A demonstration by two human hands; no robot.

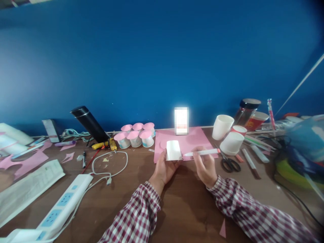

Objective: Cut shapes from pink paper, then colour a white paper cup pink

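The left hand (164,170) is clamped on a white paper cup (173,150), fingers wrapped around its lower edge, the cup held just above the near edge of a pink paper sheet (193,138). The right hand (205,166) is closed around a white pen (202,153) with a red end, which lies level with its tip just beside the cup's right side. No writing shows on cup or pen.

Right of the pen hand lie one pair of black-handled scissors (230,164) and several loose pens, too blurred to count. Left of the cup hand, one white power strip (62,206) with blue sockets lies on the wooden table (182,206); its markings cannot be read.

Beyond the cup, six small pink-topped cups (135,134) stand in two rows of three; their printed sides are illegible. Farther right stand three white paper cups (222,127), one of them upside down, and one dark-lidded jar (246,111). A black flask (89,123) leans by the blue wall.
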